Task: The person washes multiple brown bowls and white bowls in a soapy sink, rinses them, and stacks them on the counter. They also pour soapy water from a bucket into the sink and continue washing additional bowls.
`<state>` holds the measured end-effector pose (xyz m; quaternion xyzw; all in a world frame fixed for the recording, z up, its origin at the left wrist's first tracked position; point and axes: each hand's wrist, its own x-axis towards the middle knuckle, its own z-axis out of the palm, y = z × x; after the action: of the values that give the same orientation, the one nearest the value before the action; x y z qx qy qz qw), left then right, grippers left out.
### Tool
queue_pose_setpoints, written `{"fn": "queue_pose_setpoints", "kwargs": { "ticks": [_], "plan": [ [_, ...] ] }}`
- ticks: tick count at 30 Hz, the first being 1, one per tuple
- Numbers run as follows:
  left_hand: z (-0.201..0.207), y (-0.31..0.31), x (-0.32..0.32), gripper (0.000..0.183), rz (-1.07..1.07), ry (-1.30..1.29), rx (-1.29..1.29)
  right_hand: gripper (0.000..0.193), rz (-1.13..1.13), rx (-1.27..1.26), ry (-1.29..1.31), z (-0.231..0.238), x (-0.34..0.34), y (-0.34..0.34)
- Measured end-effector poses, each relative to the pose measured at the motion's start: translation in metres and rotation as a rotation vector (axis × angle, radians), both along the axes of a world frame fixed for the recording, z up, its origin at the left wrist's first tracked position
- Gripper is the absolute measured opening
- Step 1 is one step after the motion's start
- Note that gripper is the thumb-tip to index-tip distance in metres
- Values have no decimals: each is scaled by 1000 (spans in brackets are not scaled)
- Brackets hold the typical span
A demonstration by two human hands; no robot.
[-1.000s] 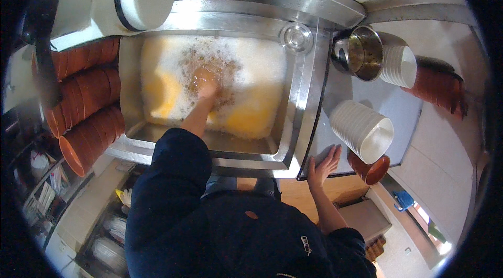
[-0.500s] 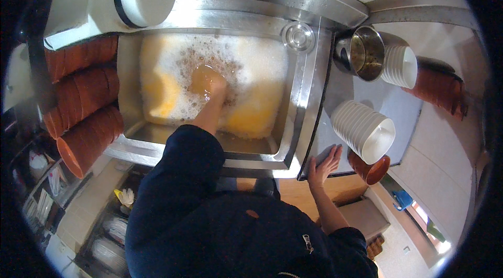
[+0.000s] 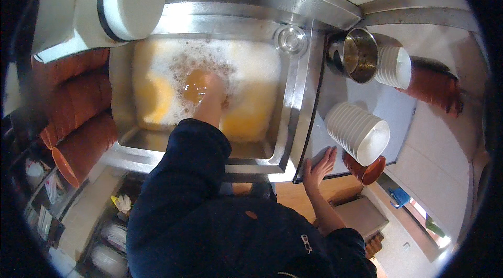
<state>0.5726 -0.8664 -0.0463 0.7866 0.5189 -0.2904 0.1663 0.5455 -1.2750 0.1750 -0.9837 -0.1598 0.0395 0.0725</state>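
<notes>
My left hand is down in the foamy yellowish water of a steel sink. Its fingers are under the surface, so what they hold or touch is hidden. Around the wrist the foam parts into brownish bubbles and a patch of bare water. Flat on the near corner of a grey mat, right of the sink, rests my right hand, open and holding nothing. Close beside it lie a stack of white cups on its side and a reddish-brown cup.
Reddish-brown cups in stacks lie along the sink's left side. A white machine part juts over the back left corner. A round metal strainer sits on the back right rim. Beyond are a metal pot and more white cups.
The whole view has shifted slightly. My left hand has moved a little within the water, and the bare patch in the foam with it. My right hand stays flat on the mat.
</notes>
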Motion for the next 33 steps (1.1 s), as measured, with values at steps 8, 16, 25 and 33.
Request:
{"fn": "queue_pose_setpoints", "kwargs": {
  "ticks": [8, 16, 25, 33],
  "plan": [
    [1, 9, 20, 26, -37, 82, -53, 80, -18, 4, 20, 0, -2, 0],
    [0, 17, 31, 25, -64, 131, -84, 81, -19, -7, 37, 0, -2, 0],
    [7, 22, 39, 24, -94, 153, -66, 81, -15, -1, 39, 2, -2, 1],
    [61, 25, 3, 23, -324, 52, -111, 80, -7, -15, 16, 4, -3, 0]
  ]
}}
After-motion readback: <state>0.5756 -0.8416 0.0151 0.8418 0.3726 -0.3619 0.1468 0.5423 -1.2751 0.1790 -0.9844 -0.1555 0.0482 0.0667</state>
